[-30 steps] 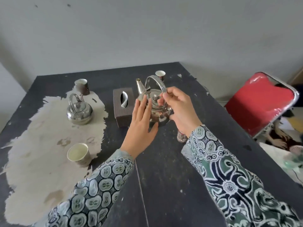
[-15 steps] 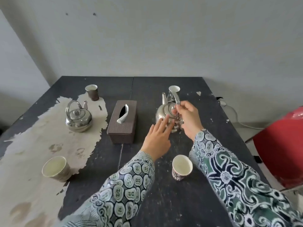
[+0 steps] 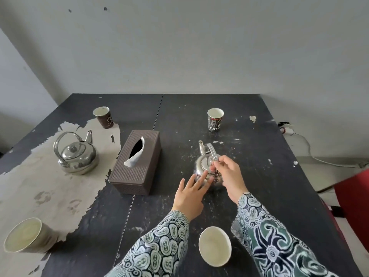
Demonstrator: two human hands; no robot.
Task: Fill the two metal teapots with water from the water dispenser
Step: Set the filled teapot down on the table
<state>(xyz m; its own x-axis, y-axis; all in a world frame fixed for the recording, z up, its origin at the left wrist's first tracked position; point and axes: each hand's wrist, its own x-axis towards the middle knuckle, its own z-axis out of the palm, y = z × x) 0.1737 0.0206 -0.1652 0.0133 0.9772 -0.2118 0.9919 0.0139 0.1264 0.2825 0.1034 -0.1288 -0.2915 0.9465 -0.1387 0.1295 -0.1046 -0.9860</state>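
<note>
Head view, looking down on a dark, scuffed tabletop. Near teapot stood right of frame centre, spout pointing to the far edge, lid on. Right hand pinched the raised bail handle between thumb and curled fingers. Left hand was flat, fingers straight and spread, tips against the pot's near shoulder, holding nothing. Second teapot sat at mid-left on the pale worn patch, handle up, lid on, untouched.

Step in hand, as I judged it: taking hold of the near pot to carry it off for filling. No water dispenser was in frame, so the carry would go out of view. To do it well: settle the full fist round the top of the bail rather than a fingertip pinch, keep the left hand steadying the body until the pot hangs plumb, lift straight up, and mind the loose lid.

Room and edges. Tissue box lay just left of the pot, with a gap between. One paper cup stood beyond the spout, another cup close to the near edge between the sleeves, the likeliest thing to be knocked on drawing back. Two more cups stood far left, well apart. Open tabletop lay to the right of the pot up to the right edge; a red chair stood past it at the frame's right side, with a cable on the floor. Lifting clear to the right looked the freest way out.
</note>
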